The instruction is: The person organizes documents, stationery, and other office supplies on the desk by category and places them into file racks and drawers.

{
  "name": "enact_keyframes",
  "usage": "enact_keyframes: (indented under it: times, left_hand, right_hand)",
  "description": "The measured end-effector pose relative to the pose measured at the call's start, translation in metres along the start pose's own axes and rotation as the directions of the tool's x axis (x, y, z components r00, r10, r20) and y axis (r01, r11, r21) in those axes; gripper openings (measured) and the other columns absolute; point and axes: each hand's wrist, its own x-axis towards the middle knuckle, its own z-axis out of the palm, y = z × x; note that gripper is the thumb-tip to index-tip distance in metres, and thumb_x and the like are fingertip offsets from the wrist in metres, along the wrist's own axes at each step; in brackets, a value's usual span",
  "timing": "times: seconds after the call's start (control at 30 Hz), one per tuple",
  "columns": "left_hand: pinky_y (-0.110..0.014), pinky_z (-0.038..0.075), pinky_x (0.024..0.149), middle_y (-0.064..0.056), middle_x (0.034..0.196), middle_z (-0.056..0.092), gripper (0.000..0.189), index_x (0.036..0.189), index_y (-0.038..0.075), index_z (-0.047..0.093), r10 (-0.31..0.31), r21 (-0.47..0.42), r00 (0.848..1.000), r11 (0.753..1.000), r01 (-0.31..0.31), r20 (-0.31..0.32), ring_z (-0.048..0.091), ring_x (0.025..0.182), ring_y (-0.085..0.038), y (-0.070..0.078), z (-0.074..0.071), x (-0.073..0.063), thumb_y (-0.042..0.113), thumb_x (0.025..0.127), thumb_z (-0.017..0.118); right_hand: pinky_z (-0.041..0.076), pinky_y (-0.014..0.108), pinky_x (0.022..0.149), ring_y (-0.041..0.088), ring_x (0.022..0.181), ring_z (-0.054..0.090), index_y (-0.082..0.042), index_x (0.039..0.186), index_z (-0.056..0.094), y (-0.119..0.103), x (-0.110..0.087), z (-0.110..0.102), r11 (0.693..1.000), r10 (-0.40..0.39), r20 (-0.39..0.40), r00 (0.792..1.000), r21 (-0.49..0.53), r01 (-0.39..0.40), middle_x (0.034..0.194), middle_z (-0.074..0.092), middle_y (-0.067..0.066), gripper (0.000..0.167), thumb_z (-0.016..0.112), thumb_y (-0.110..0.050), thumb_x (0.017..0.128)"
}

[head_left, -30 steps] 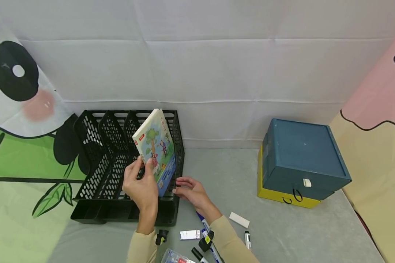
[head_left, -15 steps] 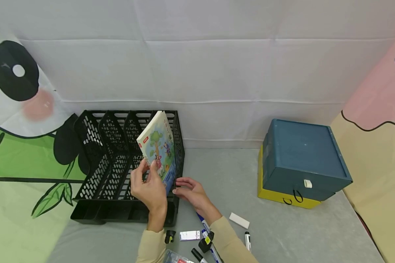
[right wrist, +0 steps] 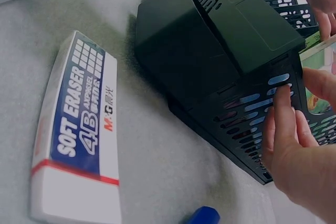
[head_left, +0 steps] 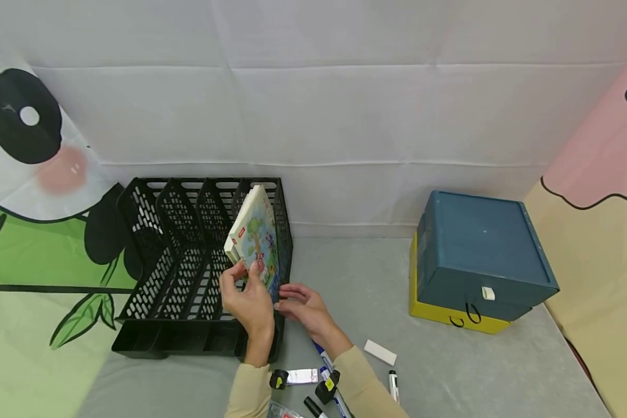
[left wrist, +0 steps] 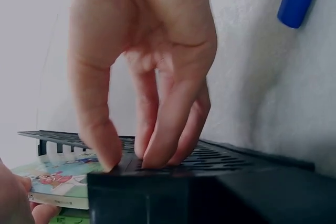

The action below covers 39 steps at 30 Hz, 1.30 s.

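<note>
Seen on grey counter [head_left: 355, 284]: black rack [head_left: 183, 339] at left; yellow box [head_left: 433, 313] at right, under blue box [head_left: 486, 238]; toward near side, eraser [head_left: 302, 377], white block [head_left: 380, 352], markers [head_left: 393, 386], clear case [head_left: 281, 411] partly out of view.

In the head view, the book [head_left: 263, 237] stands tilted in the rightmost compartment of the rack [head_left: 183, 338], left of centre, its top leaning toward the frame's left. Its cover pictures a tree and small figures, blue along the bottom; the page edges are cream. A second book [head_left: 230, 249] shows as a pale edge just behind it. The left hand [head_left: 251, 302] pinches the book's lower left edge, thumb on the cover. The black rack is perforated; the right hand [head_left: 305, 307] grips its right wall near the front corner.
</note>
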Motion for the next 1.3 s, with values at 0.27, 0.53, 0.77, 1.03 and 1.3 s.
enact_keyframes:
  times: [0.27, 0.53, 0.77, 1.03, 1.3]
  left_hand:
    - [-0.021, 0.057, 0.082, -0.025, 0.104, 0.058, 0.019, 0.104, -0.013, 0.064, -0.045, -0.049, 0.999, 0.998, 0.046, 0.015, 0.060, 0.098, -0.019, -0.003, 0.005, -0.006, -0.003, 0.091, 0.075]
    - [-0.024, 0.057, 0.083, -0.024, 0.106, 0.058, 0.019, 0.103, -0.012, 0.064, -0.034, -0.046, 0.999, 0.998, 0.034, -0.005, 0.060, 0.099, -0.020, -0.008, 0.010, -0.007, 0.000, 0.092, 0.075]
    - [-0.020, 0.057, 0.081, -0.021, 0.103, 0.063, 0.020, 0.101, -0.011, 0.066, -0.053, 0.026, 0.998, 0.998, 0.053, 0.024, 0.065, 0.096, -0.022, -0.010, 0.007, -0.004, 0.000, 0.089, 0.078]
    - [-0.011, 0.054, 0.066, -0.020, 0.090, 0.067, 0.019, 0.090, -0.007, 0.069, 0.010, 0.233, 0.996, 0.972, -0.031, 0.092, 0.071, 0.083, -0.031, -0.008, -0.004, 0.003, -0.003, 0.081, 0.085]
    - [-0.048, 0.053, 0.062, -0.015, 0.079, 0.070, 0.024, 0.083, -0.002, 0.070, 0.096, 0.444, 0.985, 0.883, -0.150, 0.142, 0.067, 0.064, -0.030, -0.009, -0.015, 0.008, 0.011, 0.079, 0.091]
  right_hand:
    - [0.058, 0.032, 0.088, 0.019, 0.104, 0.070, 0.002, 0.130, 0.064, 0.000, -0.001, 0.000, 1.000, -0.010, -0.003, 1.000, -0.004, 0.010, 0.125, 0.068, 0.013, 0.045, 0.077, -0.004, 0.087]
    - [0.058, 0.029, 0.084, 0.015, 0.101, 0.069, 0.004, 0.131, 0.063, -0.001, 0.000, 0.000, 1.000, -0.022, 0.008, 1.000, -0.009, 0.022, 0.130, 0.066, 0.020, 0.046, 0.075, -0.004, 0.088]
    - [0.058, 0.032, 0.087, 0.019, 0.102, 0.070, 0.006, 0.133, 0.061, -0.002, 0.001, -0.001, 1.000, -0.019, 0.010, 1.000, -0.004, 0.019, 0.130, 0.065, 0.020, 0.048, 0.075, -0.002, 0.087]
    - [0.059, 0.033, 0.088, 0.019, 0.100, 0.071, 0.006, 0.131, 0.061, 0.001, 0.001, 0.000, 1.000, -0.019, 0.010, 1.000, 0.022, 0.019, 0.131, 0.064, 0.023, 0.048, 0.075, 0.001, 0.086]
    - [0.059, 0.033, 0.087, 0.019, 0.100, 0.071, 0.003, 0.129, 0.063, 0.000, -0.001, 0.001, 1.000, -0.005, 0.001, 1.000, 0.015, 0.005, 0.125, 0.068, 0.014, 0.046, 0.077, 0.001, 0.085]
